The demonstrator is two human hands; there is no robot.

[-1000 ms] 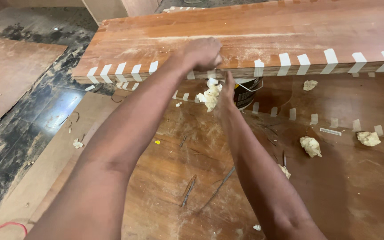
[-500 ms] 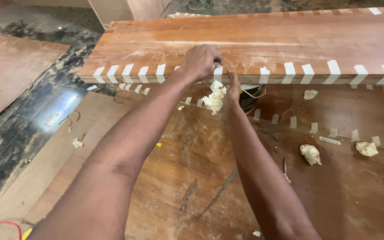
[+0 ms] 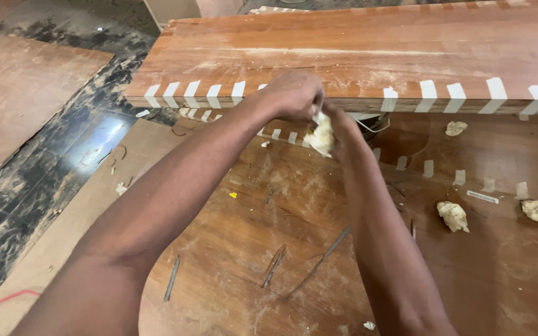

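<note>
While pressed together at the taped board (image 3: 368,56) edge, both hands (image 3: 319,109) clamped on a tape wad (image 3: 322,135).

Both hands meet at the front edge of a raised wooden board (image 3: 368,50) striped with tape strips (image 3: 428,95). The left hand (image 3: 294,96) pinches the top of a pale tape wad (image 3: 322,135) that the right hand (image 3: 344,127) cups. Similar wads (image 3: 453,216) lie on the lower plywood sheet (image 3: 294,249).

arms: both stretched way out in front of me, converging | left hand (image 3: 294,94): fist-ish, knuckles up, fingers curled | right hand (image 3: 339,121): tucked right against it, fingers pinched, touching
</note>
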